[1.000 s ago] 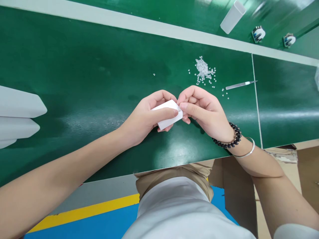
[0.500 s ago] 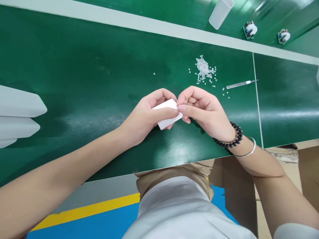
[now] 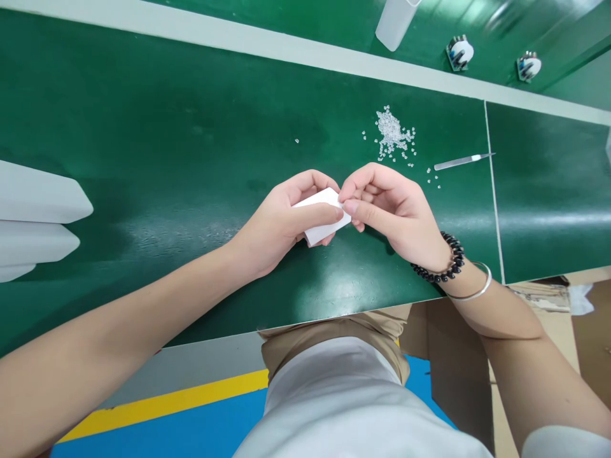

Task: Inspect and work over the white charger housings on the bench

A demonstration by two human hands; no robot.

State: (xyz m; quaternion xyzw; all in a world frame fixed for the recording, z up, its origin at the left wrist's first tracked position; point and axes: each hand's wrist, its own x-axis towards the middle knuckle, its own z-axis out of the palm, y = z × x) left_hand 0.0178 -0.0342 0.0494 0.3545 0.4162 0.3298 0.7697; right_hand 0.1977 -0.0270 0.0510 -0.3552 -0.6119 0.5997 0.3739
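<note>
My left hand (image 3: pixel 286 216) is wrapped round a small white box-like piece (image 3: pixel 317 236), with the thumb lying across its top face. My right hand (image 3: pixel 394 210) meets the piece at its right end, thumb and forefinger pinched together there. Whatever sits between those fingertips is too small and covered to make out. Beyond the right hand lies a loose pile of small clear plastic bits (image 3: pixel 390 129), a few of them scattered nearby. A slim grey tool with a pointed tip (image 3: pixel 456 163), perhaps tweezers, rests to the right of the pile.
Long white pieces (image 3: pixel 42 194) lie at the table's left edge. Behind the pale strip (image 3: pixel 267 41) are a translucent white container (image 3: pixel 395 25) and two small round-topped parts (image 3: pixel 459 52). Cardboard (image 3: pixel 458 362) stands below the front edge at right.
The container and the two round-topped parts beyond the strip have shifted left. Both hands stay almost in place, with the white piece turned very slightly.
</note>
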